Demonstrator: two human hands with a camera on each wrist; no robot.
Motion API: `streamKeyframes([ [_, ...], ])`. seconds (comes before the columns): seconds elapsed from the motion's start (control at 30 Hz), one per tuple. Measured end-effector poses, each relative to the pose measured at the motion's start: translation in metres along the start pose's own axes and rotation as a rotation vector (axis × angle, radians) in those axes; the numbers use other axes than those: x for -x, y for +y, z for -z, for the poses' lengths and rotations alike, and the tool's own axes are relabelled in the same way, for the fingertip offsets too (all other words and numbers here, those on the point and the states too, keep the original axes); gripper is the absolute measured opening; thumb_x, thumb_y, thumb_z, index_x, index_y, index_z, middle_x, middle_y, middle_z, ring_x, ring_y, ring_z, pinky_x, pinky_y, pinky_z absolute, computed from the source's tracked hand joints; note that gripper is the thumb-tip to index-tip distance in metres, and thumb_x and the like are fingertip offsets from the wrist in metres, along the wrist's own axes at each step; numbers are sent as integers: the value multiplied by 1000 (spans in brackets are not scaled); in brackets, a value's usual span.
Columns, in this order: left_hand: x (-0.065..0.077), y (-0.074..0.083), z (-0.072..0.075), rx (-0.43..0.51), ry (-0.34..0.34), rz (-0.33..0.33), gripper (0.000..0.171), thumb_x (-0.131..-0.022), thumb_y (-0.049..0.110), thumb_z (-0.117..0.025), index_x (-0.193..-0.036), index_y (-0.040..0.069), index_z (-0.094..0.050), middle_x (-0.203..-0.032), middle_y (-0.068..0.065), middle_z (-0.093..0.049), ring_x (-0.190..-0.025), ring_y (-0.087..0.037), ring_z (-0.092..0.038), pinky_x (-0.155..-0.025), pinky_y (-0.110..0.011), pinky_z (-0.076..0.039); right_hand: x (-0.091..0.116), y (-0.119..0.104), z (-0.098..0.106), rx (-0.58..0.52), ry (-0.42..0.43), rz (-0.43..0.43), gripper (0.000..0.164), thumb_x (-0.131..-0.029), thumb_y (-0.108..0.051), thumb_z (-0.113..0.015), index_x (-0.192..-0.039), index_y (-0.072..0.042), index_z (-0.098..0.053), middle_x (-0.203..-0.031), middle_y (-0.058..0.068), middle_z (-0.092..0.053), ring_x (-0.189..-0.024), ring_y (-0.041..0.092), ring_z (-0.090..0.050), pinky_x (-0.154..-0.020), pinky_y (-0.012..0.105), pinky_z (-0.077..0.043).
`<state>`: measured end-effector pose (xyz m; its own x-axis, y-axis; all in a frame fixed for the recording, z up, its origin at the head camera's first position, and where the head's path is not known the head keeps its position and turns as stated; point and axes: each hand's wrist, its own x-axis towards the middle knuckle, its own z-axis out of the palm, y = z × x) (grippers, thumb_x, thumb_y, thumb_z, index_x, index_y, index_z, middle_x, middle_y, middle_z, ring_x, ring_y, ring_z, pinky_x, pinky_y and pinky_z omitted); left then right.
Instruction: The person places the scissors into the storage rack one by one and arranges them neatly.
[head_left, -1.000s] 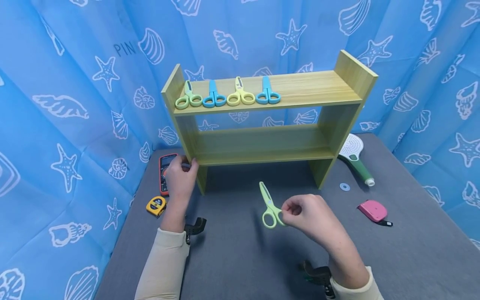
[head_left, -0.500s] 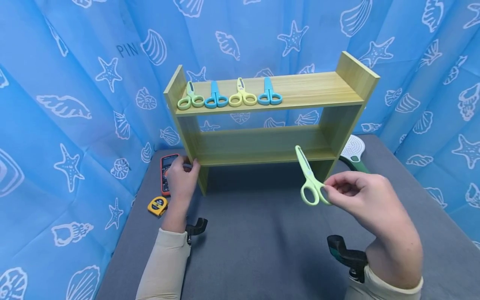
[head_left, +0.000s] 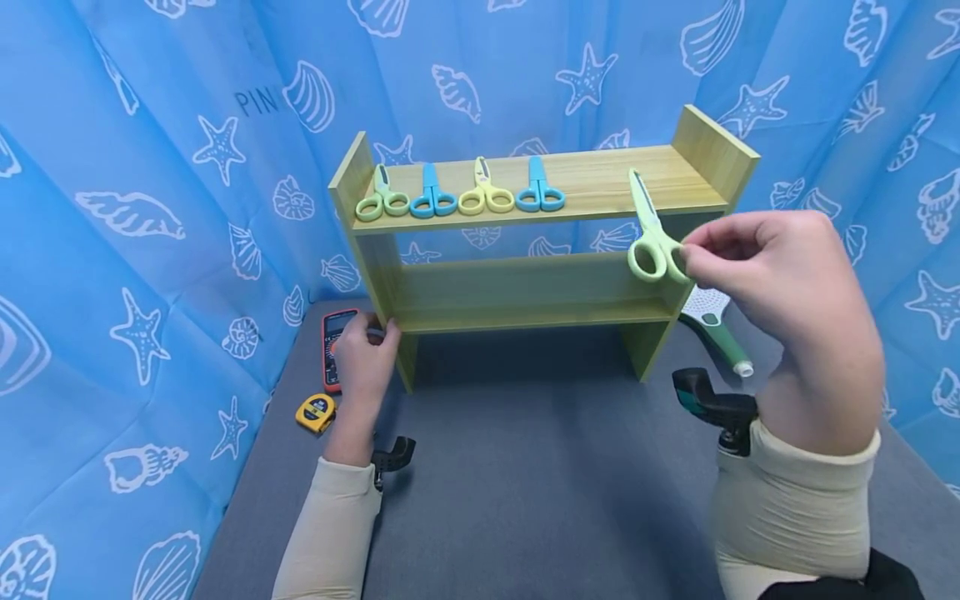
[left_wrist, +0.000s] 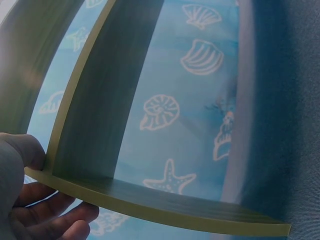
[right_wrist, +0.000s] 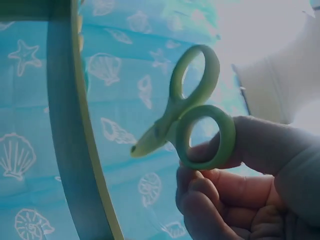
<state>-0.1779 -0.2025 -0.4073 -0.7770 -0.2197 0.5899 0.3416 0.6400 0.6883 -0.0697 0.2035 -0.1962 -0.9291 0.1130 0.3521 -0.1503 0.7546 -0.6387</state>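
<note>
My right hand (head_left: 780, 275) pinches one handle loop of a pair of light green scissors (head_left: 651, 237), blades pointing up, in front of the right part of the wooden shelf (head_left: 615, 179). The right wrist view shows thumb and fingers on the lower loop of the scissors (right_wrist: 210, 112). On the shelf's top board lie a green pair of scissors (head_left: 382, 197), a blue pair (head_left: 431, 193), a yellow pair (head_left: 485, 190) and another blue pair (head_left: 538, 187) in a row. My left hand (head_left: 363, 354) grips the shelf's left side panel, thumb in front; the left wrist view shows the fingers (left_wrist: 55, 210) behind it.
Left of the shelf lie a red-edged multimeter (head_left: 332, 354) and a yellow tape measure (head_left: 316, 412) on the grey table (head_left: 495, 483). A green-handled shower head (head_left: 720, 333) lies by the shelf's right leg. A blue patterned curtain (head_left: 187, 250) hangs behind.
My right hand has lifted the green scissors up and to the right, from low over the table to the height of the top board. The left hand stays on the side panel.
</note>
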Motion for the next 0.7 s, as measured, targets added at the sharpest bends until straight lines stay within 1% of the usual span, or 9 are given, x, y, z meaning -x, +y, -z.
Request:
streamKeyframes([
  [0.13,0,0,0,-1,-5,2,18,-95,16,-71,-104,0,-68,-96,-13,-69,-76,-25,-67,-65,-42,-59,-35,-11,-1,36,-25,-6,32,-92,-28,-70,-110,-4,-78,-87,-1,-71,-86,19,-52,-65,25,-40],
  [0.27,0,0,1,0,-14,5,19,-95,18,-70,-103,1,-68,-96,-13,-69,-76,-24,-67,-64,-41,-59,-68,-19,-5,105,-78,-11,34,-93,-27,-65,-114,-4,-77,-95,6,-72,-94,22,-49,-65,30,-43],
  [0.37,1,0,1,9,-14,-3,17,-95,17,-69,-102,1,-68,-95,-12,-69,-75,-23,-68,-63,-40,-58,-87,-23,-10,162,-120,-14,35,-94,-26,-60,-116,-3,-76,-106,13,-71,-98,25,-49,-67,36,-43],
  [0.43,1,-1,0,15,-11,-8,17,-95,16,-69,-101,1,-68,-95,-12,-69,-75,-22,-67,-64,-38,-58,-98,-25,-14,187,-143,-14,36,-94,-25,-57,-116,-3,-75,-112,16,-70,-98,27,-49,-69,40,-41],
  [0.53,0,-1,0,22,-10,-9,17,-95,16,-69,-101,1,-68,-95,-12,-69,-75,-22,-67,-64,-37,-57,-113,-25,-20,219,-173,0,36,-93,-22,-56,-114,-1,-75,-111,17,-69,-93,29,-50,-67,41,-40],
  [0.6,-1,-1,0,26,-6,-11,18,-95,17,-69,-101,1,-68,-95,-12,-69,-75,-22,-67,-64,-37,-57,-120,-24,-24,244,-188,19,35,-92,-20,-55,-112,0,-75,-105,17,-70,-89,29,-51,-66,40,-39],
  [0.67,-1,-2,0,27,-4,-13,18,-95,17,-69,-101,1,-68,-95,-12,-69,-75,-22,-68,-64,-38,-57,-125,-23,-28,265,-200,38,34,-91,-19,-56,-110,1,-75,-101,18,-70,-89,31,-52,-66,41,-39],
  [0.7,-1,-2,0,27,-3,-14,18,-95,17,-69,-101,1,-68,-95,-12,-69,-75,-22,-68,-64,-38,-57,-127,-23,-29,273,-208,42,34,-91,-19,-56,-110,1,-75,-102,18,-70,-90,31,-52,-68,41,-39],
])
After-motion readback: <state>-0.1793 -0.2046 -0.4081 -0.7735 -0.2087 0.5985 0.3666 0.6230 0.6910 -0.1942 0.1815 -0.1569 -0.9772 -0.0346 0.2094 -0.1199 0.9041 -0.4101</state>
